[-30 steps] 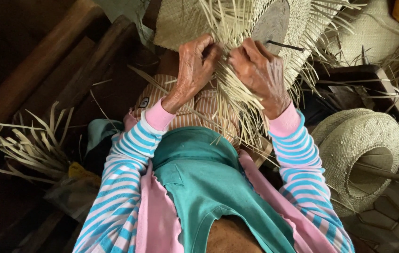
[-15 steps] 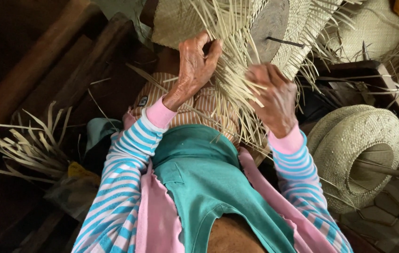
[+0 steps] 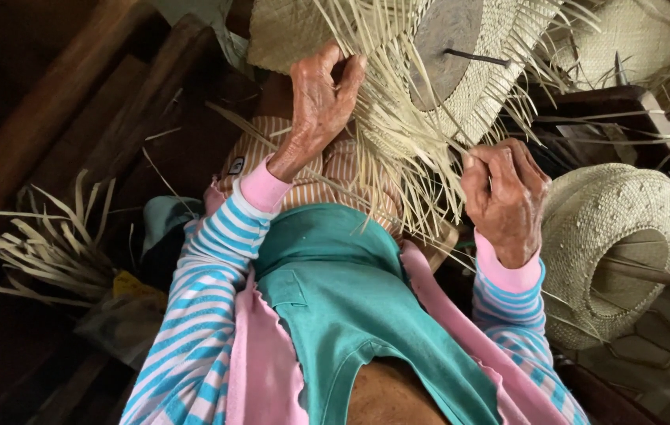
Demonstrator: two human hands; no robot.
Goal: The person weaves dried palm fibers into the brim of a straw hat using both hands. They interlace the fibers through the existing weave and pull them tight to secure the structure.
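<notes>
A half-woven straw hat (image 3: 500, 47) rests on my lap, its loose pale straw strands (image 3: 398, 134) hanging down toward me. My left hand (image 3: 319, 102) grips the woven edge and a bunch of strands at the upper centre. Lower and to the right, my right hand (image 3: 504, 197) pinches a thin straw strand pulled out from the bunch. A round grey block (image 3: 441, 47) with a dark pin sits inside the hat's crown. My striped sleeves with pink cuffs and a teal top fill the lower middle.
A finished woven straw hat (image 3: 618, 236) lies at the right on its side. More woven straw pieces (image 3: 634, 31) sit at the top right. A bundle of cut straw leaves (image 3: 51, 244) lies at the left, beside dark wooden beams (image 3: 59, 102).
My right hand has moved down and to the right, away from the weave, drawing a strand out. My left hand has shifted slightly up along the hat's edge.
</notes>
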